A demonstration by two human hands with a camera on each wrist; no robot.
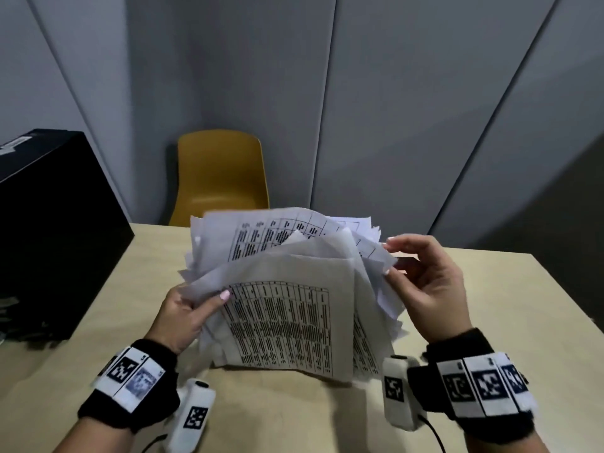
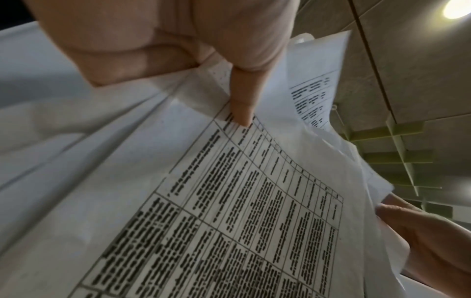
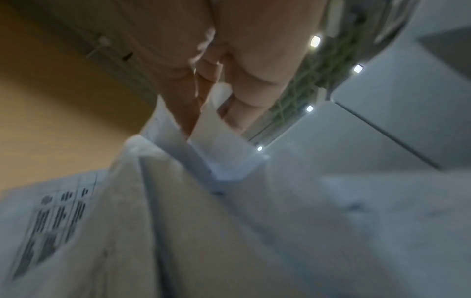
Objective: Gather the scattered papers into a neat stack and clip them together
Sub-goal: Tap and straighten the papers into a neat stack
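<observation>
Both hands' fingers clamped on papers, yellow chair behind table, black box left

Papers: loose bundle of white sheets, several printed with black-ruled tables of text. Uneven, fanned, corners splayed at differing angles. Standing near upright on lower edges upon pale wooden worktop; front sheet curved, print facing viewer.

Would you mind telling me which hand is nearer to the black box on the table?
Left. The left hand grips the papers' left edge, on the black box's side; the right hand holds their far right edge.
</observation>
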